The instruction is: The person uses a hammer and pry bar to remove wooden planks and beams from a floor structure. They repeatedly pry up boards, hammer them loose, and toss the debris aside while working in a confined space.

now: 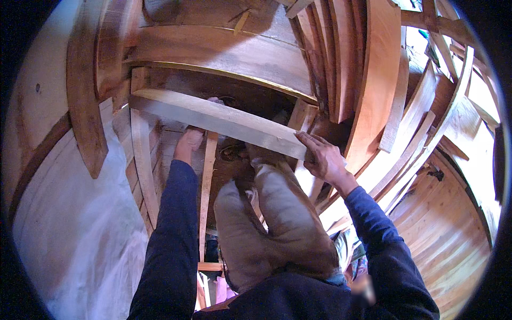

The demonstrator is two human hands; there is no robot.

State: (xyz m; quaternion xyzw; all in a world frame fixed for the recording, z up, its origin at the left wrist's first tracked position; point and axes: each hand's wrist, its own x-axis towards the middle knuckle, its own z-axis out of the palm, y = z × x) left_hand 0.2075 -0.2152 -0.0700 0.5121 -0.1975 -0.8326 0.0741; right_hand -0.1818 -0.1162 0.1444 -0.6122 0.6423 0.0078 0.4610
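A squared wooden beam (218, 118) lies crosswise in front of me, its right end nearer than its left. My right hand (326, 160) is closed round its right end, with the fingers over the top. Against the beam's near lower edge is my left hand (190, 143), holding it from below; most of its fingers are hidden behind the wood. Below the left hand, a thin upright batten (208, 186) runs down toward me.
Tall boards (373, 80) lean in a stack at the right, with loose strips beside them. A pointed plank (85, 96) hangs down at the left above a whitish sheet (80, 234). Beyond the beam is a wide horizontal board (224, 50). My legs (266, 224) are below.
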